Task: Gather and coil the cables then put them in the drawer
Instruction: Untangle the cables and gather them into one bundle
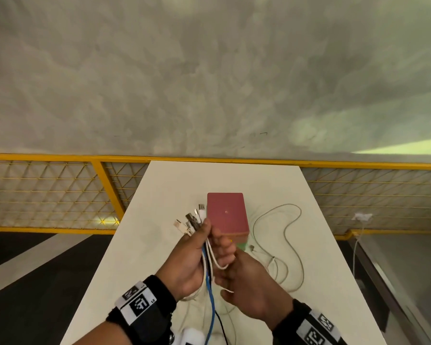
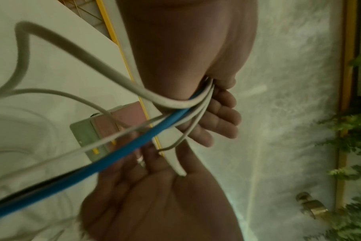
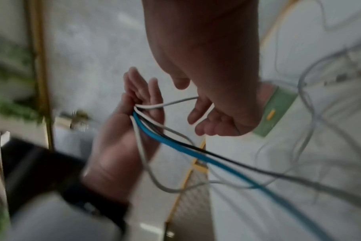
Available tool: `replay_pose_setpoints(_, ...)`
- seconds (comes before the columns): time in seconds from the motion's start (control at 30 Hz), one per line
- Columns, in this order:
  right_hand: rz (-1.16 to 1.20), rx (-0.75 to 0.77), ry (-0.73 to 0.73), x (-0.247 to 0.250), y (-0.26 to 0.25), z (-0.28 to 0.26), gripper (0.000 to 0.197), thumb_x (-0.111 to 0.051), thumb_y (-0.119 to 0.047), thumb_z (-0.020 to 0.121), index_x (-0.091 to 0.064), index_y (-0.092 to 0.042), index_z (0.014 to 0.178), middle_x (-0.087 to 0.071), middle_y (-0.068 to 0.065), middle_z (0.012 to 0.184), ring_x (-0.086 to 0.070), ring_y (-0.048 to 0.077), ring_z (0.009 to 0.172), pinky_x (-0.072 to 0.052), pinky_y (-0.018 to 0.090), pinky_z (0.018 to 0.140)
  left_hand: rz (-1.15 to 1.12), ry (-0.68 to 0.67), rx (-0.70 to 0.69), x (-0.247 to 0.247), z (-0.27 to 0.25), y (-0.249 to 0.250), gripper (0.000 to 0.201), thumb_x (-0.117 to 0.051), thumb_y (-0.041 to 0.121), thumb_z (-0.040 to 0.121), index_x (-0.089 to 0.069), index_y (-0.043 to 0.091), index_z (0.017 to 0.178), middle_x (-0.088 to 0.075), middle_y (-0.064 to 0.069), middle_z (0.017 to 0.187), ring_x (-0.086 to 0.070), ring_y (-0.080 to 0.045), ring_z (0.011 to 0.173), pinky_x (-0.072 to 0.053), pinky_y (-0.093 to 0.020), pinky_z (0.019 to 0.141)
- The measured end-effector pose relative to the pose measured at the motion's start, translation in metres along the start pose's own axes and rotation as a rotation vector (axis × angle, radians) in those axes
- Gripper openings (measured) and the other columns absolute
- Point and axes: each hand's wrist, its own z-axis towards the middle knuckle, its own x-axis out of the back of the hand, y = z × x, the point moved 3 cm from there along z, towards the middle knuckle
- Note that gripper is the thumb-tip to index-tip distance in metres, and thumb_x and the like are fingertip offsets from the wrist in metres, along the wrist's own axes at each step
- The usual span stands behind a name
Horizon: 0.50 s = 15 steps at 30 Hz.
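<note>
My left hand (image 1: 189, 257) grips a bundle of cables (image 1: 210, 295) above the white table (image 1: 154, 250): a blue one (image 2: 134, 143), a black one and several white ones. Their connectors (image 1: 192, 220) fan out above its fingers (image 2: 223, 114). Right beside it, my right hand (image 1: 249, 282) holds a short loop of white cable (image 1: 220, 266) between thumb and fingers. Behind both hands a pink box (image 1: 227, 212) stands, its green drawer front (image 3: 278, 110) facing me and closed. The bundle's tails hang down toward me.
Loose white cables (image 1: 291, 230) lie in loops on the table, right of the box. A white rounded object (image 1: 192, 337) sits at the near edge. A yellow mesh railing (image 1: 47, 190) runs behind the table. On the right a wall socket (image 1: 362, 216) has a plug in it.
</note>
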Motion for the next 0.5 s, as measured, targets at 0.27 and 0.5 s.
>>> replay_pose_setpoints(0.27,0.487,0.040,0.104,0.023,-0.048,0.014,0.030,-0.043,-0.028,0.100,-0.055,-0.015,0.075,-0.057,0.002,0.069,-0.055,0.018,0.063,-0.043,0.036,0.071,0.363,-0.024,0.393,0.110,-0.051,-0.052,0.043,-0.056,0.032,0.096,-0.055,0.010,0.059,-0.031,-0.005,0.048,-0.030,-0.015,0.038,-0.024,-0.022,0.040)
replay_pose_setpoints(0.5,0.590,0.137,0.177,0.053,-0.071,0.018,0.038,-0.035,-0.023,0.104,-0.052,-0.015,0.072,-0.047,-0.002,0.064,-0.043,0.013,0.058,-0.036,0.028,0.063,0.170,0.120,-0.040,0.300,-0.040,-0.089,0.048,-0.027,0.019,0.110,-0.048,-0.024,0.106,-0.059,-0.030,0.129,-0.057,-0.031,0.125,-0.037,-0.033,0.108)
